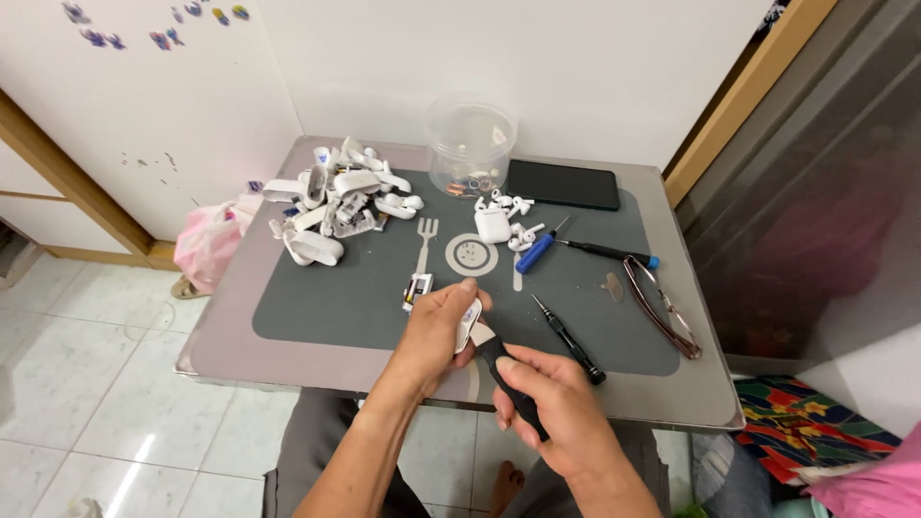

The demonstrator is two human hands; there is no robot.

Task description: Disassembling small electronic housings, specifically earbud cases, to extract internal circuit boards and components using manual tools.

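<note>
My left hand (436,331) grips one white earbud case part (468,324) over the table's near edge; my right hand (552,408) clasps a black-handled tool (508,379) against it. Three more screwdrivers lie on the grey mat (317,307). One clear plastic jar (470,144) holds small bits, beside a pile of white case shells (336,197).

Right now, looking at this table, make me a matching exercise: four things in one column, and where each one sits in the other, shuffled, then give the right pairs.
Things:
1. clear plastic jar
2. eyeglasses
3. pile of white earbud cases
4. black-handled tool

Places:
A. far left of the mat
B. held in the right hand
C. back of the table, beside the black phone
D. right edge of the mat

Pairs: 1-C, 2-D, 3-A, 4-B
</note>
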